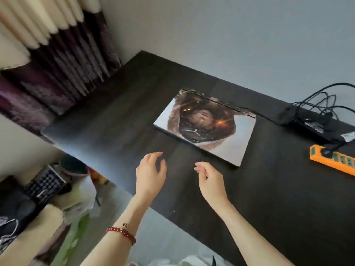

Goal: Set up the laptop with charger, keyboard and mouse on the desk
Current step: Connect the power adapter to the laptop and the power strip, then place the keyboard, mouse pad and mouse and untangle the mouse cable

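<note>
A closed laptop [207,125] with a picture skin on its lid lies flat on the dark desk [119,116]. A black cable runs from its back right corner to the black charger brick [309,123] at the right, whose plug sits in an orange power strip [334,160]. My left hand [151,173] and my right hand [210,179] hover over the desk just in front of the laptop, fingers loosely apart, holding nothing. A black keyboard [45,184] rests off the desk at the lower left, with a dark rounded object [26,208] beside it that may be a mouse.
A curtain [57,54] hangs at the desk's left end and a plain wall stands behind it. Plastic bags and clutter [82,196] pile up below the desk's left edge. Loose cable loops [318,100] rise above the charger.
</note>
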`<action>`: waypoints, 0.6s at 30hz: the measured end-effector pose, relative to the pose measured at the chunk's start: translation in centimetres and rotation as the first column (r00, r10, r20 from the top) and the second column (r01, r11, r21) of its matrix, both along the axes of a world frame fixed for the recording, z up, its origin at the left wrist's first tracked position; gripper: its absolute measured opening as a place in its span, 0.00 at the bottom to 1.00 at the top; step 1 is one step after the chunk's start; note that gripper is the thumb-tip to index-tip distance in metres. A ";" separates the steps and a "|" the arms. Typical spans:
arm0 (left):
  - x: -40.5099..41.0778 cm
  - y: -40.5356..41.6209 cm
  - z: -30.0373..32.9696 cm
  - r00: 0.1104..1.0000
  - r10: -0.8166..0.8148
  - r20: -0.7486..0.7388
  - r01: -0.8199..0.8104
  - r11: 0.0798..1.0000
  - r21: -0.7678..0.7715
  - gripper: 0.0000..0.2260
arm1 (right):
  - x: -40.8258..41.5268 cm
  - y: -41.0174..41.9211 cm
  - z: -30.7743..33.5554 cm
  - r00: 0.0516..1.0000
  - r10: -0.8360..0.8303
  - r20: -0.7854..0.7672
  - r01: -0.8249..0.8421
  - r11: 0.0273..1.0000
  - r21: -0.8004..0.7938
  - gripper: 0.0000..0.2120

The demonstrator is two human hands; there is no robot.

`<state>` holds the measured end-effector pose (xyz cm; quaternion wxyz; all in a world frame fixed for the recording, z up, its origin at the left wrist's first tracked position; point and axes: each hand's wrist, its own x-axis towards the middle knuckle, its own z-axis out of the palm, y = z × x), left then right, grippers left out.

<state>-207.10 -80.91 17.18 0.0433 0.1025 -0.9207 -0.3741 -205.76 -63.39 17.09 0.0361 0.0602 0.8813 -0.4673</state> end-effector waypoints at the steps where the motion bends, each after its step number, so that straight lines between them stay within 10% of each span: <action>1: 1.9 -4.8 0.3 0.998 0.059 0.012 -0.059 0.998 -0.006 0.13 | 0.9 -4.5 0.0 0.999 0.053 0.000 -0.053 0.999 -0.009 0.12; 18: 20.5 -42.8 -8.0 0.689 0.602 0.404 -0.650 0.760 -0.023 0.22 | 4.0 -47.6 -6.9 0.688 0.632 0.356 -0.667 0.744 -0.032 0.15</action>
